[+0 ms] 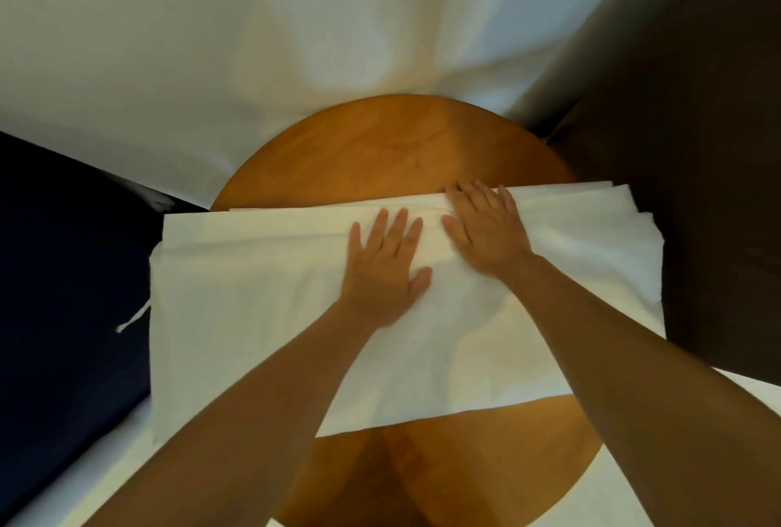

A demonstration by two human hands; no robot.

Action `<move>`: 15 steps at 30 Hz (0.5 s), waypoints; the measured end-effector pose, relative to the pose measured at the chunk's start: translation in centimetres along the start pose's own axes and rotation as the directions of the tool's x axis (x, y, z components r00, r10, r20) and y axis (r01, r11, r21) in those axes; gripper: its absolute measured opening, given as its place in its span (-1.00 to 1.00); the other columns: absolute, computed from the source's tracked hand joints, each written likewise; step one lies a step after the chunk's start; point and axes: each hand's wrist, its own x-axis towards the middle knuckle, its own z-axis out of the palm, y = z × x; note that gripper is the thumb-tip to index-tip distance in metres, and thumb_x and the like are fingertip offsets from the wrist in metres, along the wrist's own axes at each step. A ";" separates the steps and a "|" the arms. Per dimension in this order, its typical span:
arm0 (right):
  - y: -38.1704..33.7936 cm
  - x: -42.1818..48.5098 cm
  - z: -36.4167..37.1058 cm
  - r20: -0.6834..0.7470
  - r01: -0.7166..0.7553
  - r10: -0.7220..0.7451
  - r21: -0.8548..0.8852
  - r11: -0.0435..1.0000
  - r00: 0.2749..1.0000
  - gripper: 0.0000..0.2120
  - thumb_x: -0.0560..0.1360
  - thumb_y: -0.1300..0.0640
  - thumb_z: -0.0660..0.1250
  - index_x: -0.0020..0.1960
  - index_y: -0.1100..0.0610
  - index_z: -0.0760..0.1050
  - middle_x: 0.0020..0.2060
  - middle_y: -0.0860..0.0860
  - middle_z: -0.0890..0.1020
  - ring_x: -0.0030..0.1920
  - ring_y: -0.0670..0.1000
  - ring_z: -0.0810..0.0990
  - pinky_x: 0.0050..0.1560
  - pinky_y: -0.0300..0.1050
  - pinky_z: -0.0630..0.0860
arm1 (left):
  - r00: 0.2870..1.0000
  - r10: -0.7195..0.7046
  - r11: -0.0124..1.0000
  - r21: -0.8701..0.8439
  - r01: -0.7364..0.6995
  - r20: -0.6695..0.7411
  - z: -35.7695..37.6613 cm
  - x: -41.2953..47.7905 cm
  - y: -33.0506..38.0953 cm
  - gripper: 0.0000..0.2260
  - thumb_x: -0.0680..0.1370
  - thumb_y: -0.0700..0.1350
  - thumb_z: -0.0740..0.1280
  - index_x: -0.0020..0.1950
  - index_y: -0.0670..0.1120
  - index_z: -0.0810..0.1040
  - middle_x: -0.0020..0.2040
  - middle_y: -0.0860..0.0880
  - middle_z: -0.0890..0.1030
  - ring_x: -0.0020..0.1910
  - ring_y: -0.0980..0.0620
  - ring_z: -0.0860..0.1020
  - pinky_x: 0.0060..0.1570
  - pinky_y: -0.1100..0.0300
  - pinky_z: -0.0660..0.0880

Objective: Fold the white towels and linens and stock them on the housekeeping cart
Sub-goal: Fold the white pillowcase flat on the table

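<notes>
Head view, looking down on a round wooden bench (pixel 380 146). A white linen (pixel 253 315) lies across the middle of it, spanning the bench from left to right and overhanging both side edges. Bare wood shows at the far side and at the near side.

Several stacked edges along the far right margin of the linen suggest that it has been doubled over at least once. It is still a wide rectangle, so further folds probably remain.

The left hand (pixel 384 260) and the right hand (pixel 486 230) lie palm down, side by side, near the far edge of the linen at its centre. The fingers of both hands are straight and slightly spread. They press flat on the cloth and grip nothing, which reads as smoothing or setting a crease.

A thin white cord (pixel 133 317) trails from the left edge of the linen over a dark blue surface (pixel 63 252). Beyond the bench hangs or lies a large pale cloth (pixel 169 40); whether it is bedding or a curtain cannot be told.

No housekeeping cart and no finished stack of towels appear in view. Stocking is therefore judged not yet begun for this piece, and the task as a whole is at an early or middle folding stage.
</notes>
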 end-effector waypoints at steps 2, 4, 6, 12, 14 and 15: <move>2.2 -0.3 0.0 -0.095 0.010 -0.009 0.011 1.000 0.995 -0.36 0.52 -0.17 -0.18 0.48 0.11 0.22 0.44 0.11 0.30 0.46 0.12 0.20 0.46 0.11 -0.04 | 1.000 -0.014 1.000 0.012 0.014 -0.008 1.2 0.3 -0.6 -0.42 0.54 0.20 0.03 0.44 -0.11 0.37 0.42 -0.16 0.40 0.38 -0.22 0.38 0.31 -0.26 0.21; 4.8 -1.0 0.6 -0.179 -0.047 0.046 -0.002 0.999 0.983 -0.34 0.52 -0.19 -0.18 0.42 0.15 0.32 0.37 0.15 0.40 0.40 0.15 0.30 0.44 0.14 0.05 | 0.998 -0.008 1.000 0.004 0.008 -0.057 1.6 0.5 -0.5 -0.41 0.55 0.21 0.02 0.48 -0.09 0.30 0.46 -0.16 0.33 0.43 -0.21 0.31 0.35 -0.22 0.14; 6.9 -1.9 1.2 -0.214 -0.123 0.117 -0.013 0.992 0.970 -0.32 0.52 -0.19 -0.21 0.43 0.16 0.31 0.39 0.18 0.38 0.42 0.18 0.28 0.45 0.15 0.03 | 0.999 -0.015 1.000 -0.006 0.015 -0.033 1.5 0.5 -0.3 -0.38 0.55 0.24 -0.05 0.52 -0.06 0.21 0.51 -0.14 0.24 0.49 -0.18 0.20 0.39 -0.15 0.01; 9.2 -3.9 1.4 -0.223 -0.177 0.187 0.062 0.982 0.957 -0.35 0.53 -0.17 -0.16 0.54 0.11 0.04 0.52 0.16 0.09 0.52 0.18 -0.02 0.47 0.14 -0.16 | 0.966 -0.256 0.964 0.090 0.252 0.038 0.8 0.5 2.8 -0.42 0.61 0.17 -0.20 0.56 -0.04 -0.21 0.57 -0.07 -0.20 0.54 -0.09 -0.21 0.44 -0.13 -0.24; 9.6 -6.0 1.6 -0.256 -0.152 0.180 0.124 0.981 0.950 -0.32 0.51 -0.21 -0.16 0.54 0.12 0.05 0.52 0.18 0.09 0.51 0.21 0.01 0.45 0.16 -0.15 | 0.948 -0.312 0.950 0.051 0.309 0.058 0.2 0.4 6.1 -0.49 0.66 0.01 -0.14 0.54 -0.08 -0.28 0.55 -0.08 -0.26 0.52 -0.09 -0.27 0.43 -0.14 -0.26; 9.6 -7.5 1.9 -0.265 -0.131 0.164 0.137 0.982 0.950 -0.32 0.51 -0.21 -0.13 0.53 0.12 0.07 0.50 0.19 0.14 0.50 0.23 0.05 0.44 0.17 -0.11 | 0.956 -0.292 0.956 0.020 0.292 0.034 0.6 0.3 8.0 -0.49 0.66 -0.01 -0.13 0.55 -0.09 -0.26 0.56 -0.10 -0.24 0.53 -0.11 -0.24 0.43 -0.16 -0.24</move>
